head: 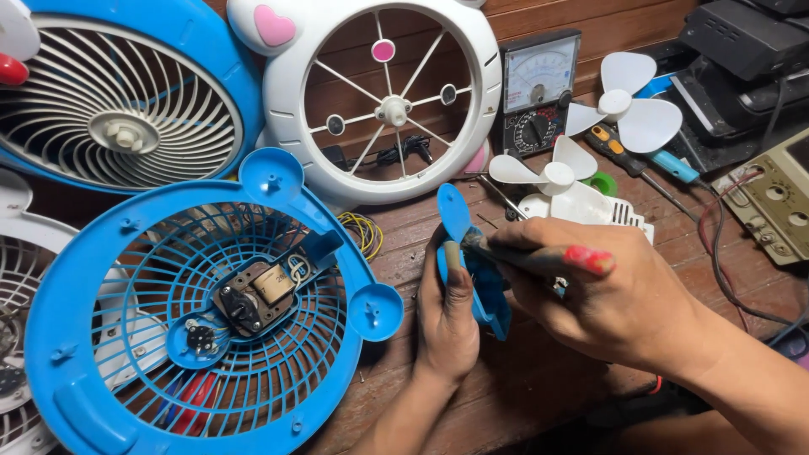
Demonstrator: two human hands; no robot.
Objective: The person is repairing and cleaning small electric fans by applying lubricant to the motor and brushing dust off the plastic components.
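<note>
The fingers (456,268) of the left hand (445,316) are curled around a blue fan blade (472,270), pinching it from its left side and holding it on edge just above the counter (522,379). The fingers (539,236) of the right hand (607,291) are pressed together around a slim tool with a red-tipped handle (552,257), whose working end meets the blue fan blade near its upper middle; the exact contact point is hidden by the thumb. Both hands sit at the near centre of the scene, the right forearm entering from the near right. Just left of the left hand lies a blue fan grille (202,312) with rounded ear-shaped lugs, carrying a small motor (257,295) at its hub. Beside its far right edge is a coil of yellow wire (364,232). Farther away stands a white fan guard (383,97) with pink heart and dot trim, and at far left a second blue fan housing (126,93) with a pale ribbed grille. Just beyond the right hand are two white propeller blades (556,173) (628,105), a white slotted casing (602,211), an analogue multimeter (539,88), and a blue-handled screwdriver (645,156). Black equipment (742,50) and a beige instrument (775,198) occupy the far right.
</note>
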